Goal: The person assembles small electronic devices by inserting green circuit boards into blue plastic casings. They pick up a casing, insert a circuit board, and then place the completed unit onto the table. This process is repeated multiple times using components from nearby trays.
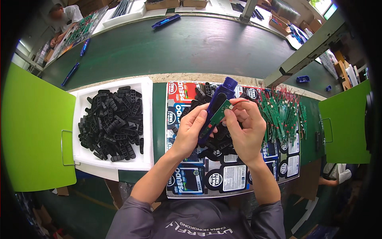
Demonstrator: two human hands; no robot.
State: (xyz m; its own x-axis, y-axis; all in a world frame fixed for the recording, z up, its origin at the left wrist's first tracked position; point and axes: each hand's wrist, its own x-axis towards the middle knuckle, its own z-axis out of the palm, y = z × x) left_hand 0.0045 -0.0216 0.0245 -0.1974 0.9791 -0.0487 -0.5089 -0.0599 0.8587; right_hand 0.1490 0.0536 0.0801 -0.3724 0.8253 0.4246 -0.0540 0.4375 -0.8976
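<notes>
My left hand [190, 129] is closed around a long blue plastic housing [228, 85], which I hold tilted above the printed sheet. A narrow green circuit board [219, 114] lies slantwise against the housing, partly over its dark inside. My right hand [247, 128] pinches the board's upper end between thumb and fingers, where a red and a dark wire come off it. Beneath my hands lies a heap of black moulded parts [218, 144], partly hidden. To the right of my right hand is a pile of green circuit boards [279, 115] with red wires.
On the left, a white foam tray [148, 119] holds many black button strips [113, 119]. Green panels [39, 127] flank both sides. Beyond a ledge runs a dark green conveyor belt [191, 47] carrying several blue housings. A metal post [306, 47] slants at right. Another person [67, 20] works far left.
</notes>
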